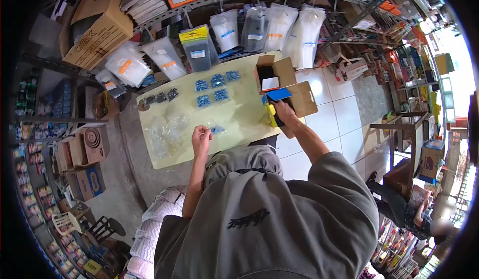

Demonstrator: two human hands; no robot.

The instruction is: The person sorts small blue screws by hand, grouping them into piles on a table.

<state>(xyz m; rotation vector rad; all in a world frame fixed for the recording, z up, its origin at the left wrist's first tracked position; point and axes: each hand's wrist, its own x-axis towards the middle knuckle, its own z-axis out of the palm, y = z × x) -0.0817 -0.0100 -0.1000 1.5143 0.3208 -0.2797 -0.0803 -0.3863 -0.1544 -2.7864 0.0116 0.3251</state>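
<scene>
My left hand (201, 135) is closed at the near edge of the pale table (239, 114), pinching the edge of a small clear bag with blue pieces (216, 130). My right hand (285, 113) reaches into an open box with a yellow side (270, 115) and a blue flap (279, 94); its fingertips are hidden there. Several bags of blue pieces (217, 81) lie in two rows at the middle of the table. Dark bags (160, 98) sit at the far left, above loose clear plastic bags (167, 132).
An open cardboard box (269, 74) with dark contents stands at the table's right end. Packs of white ties (304, 34) hang from a shelf rail behind the table. A wooden stool (399, 124) stands at the right, and another person (399, 204) is at the lower right.
</scene>
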